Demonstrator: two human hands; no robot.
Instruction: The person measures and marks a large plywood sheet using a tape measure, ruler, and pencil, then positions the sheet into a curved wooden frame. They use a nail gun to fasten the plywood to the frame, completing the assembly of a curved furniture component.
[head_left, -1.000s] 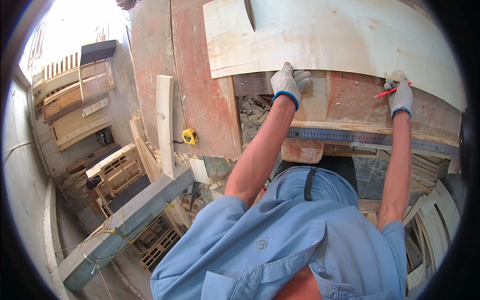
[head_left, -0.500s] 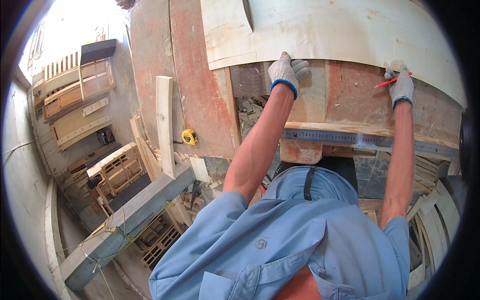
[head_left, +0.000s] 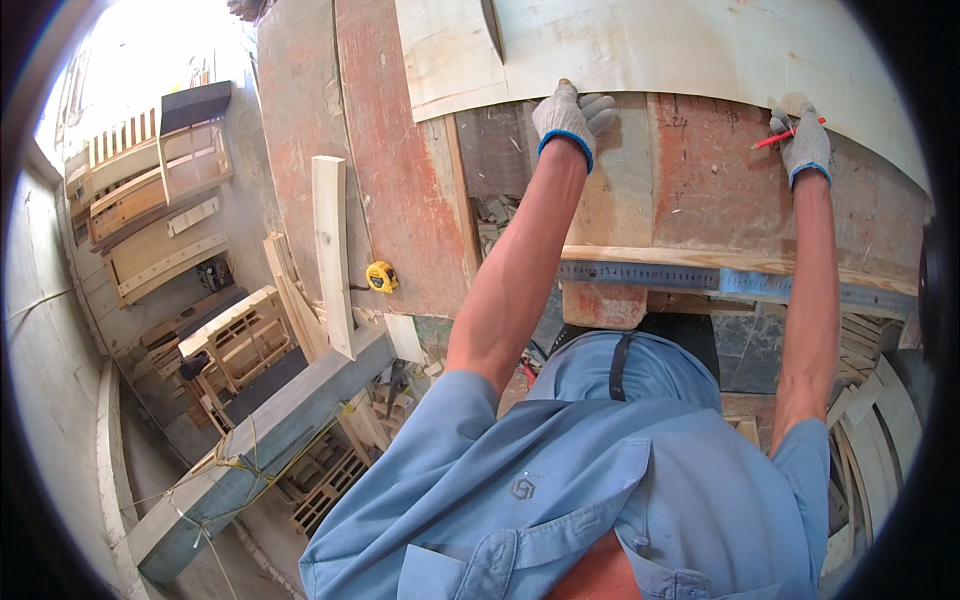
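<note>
A large pale plywood sheet (head_left: 640,50) lies across the far side of the workbench, its near edge bowed. My left hand (head_left: 572,112), in a grey knit glove with a blue cuff, grips that edge, with one digit on top and the others bent at or below it. Farther right, my right hand (head_left: 802,145), gloved alike, is closed at the same edge. A red pencil (head_left: 788,134) sticks out across its fingers, its tip toward the left. Part of the right fingers is hidden by the glove's back.
A long steel ruler (head_left: 690,278) lies along a wooden strip at the bench's near edge. To the left are a yellow tape measure (head_left: 381,277) and a pale board (head_left: 333,255). A grey beam (head_left: 270,440) stretches below them; stacked wooden frames (head_left: 240,340) stand beyond.
The plywood sheet's near edge and my left hand have shifted slightly away from me. My right hand, still with the pencil, has moved only a little.
</note>
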